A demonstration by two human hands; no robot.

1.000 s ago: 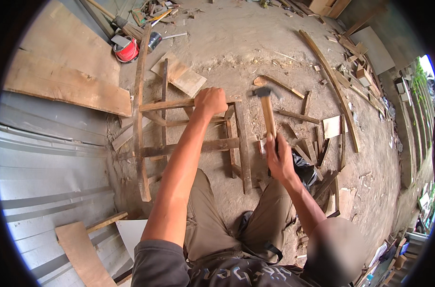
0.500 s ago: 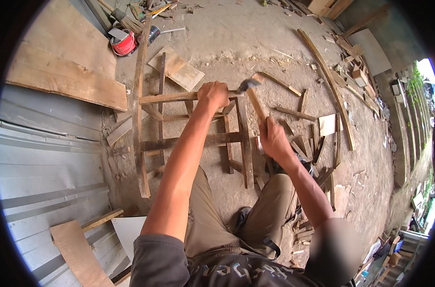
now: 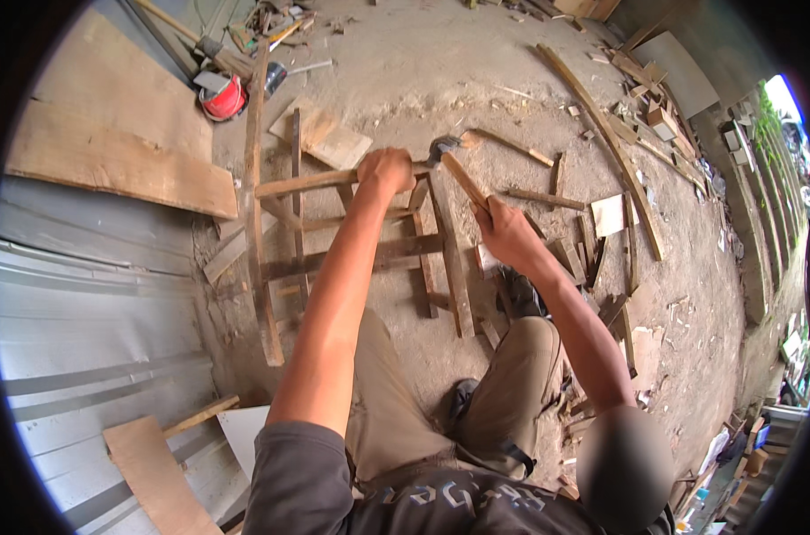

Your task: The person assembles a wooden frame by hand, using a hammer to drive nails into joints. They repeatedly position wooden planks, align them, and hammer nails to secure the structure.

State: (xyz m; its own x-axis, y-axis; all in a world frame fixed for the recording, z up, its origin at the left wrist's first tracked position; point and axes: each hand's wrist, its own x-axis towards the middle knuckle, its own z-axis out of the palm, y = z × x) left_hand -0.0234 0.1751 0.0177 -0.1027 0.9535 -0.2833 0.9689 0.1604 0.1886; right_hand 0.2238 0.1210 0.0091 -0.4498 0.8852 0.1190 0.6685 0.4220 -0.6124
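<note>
A wooden frame [image 3: 342, 262], made of posts and crossbars like a stool or small table, stands on the floor before my knees. My left hand [image 3: 387, 169] is closed around the right part of its far top rail [image 3: 307, 183], knuckles up; the fingertips are hidden. My right hand [image 3: 505, 228] grips a hammer [image 3: 465, 181] by the lower part of its wooden handle. The dark hammer head is at the rail's right end, close beside my left hand. Whether it touches the wood I cannot tell.
Wood offcuts [image 3: 565, 259] lie scattered to the right, with a long beam [image 3: 601, 143] beyond them. At the far left stand a red bucket [image 3: 222, 98] and a leaning wooden board [image 3: 119, 165]. Corrugated metal sheeting [image 3: 93, 330] lines the left side.
The hammer head has come slightly nearer to my left hand, and its handle lies flatter. My right hand has moved up a little. The left still grips the rail.
</note>
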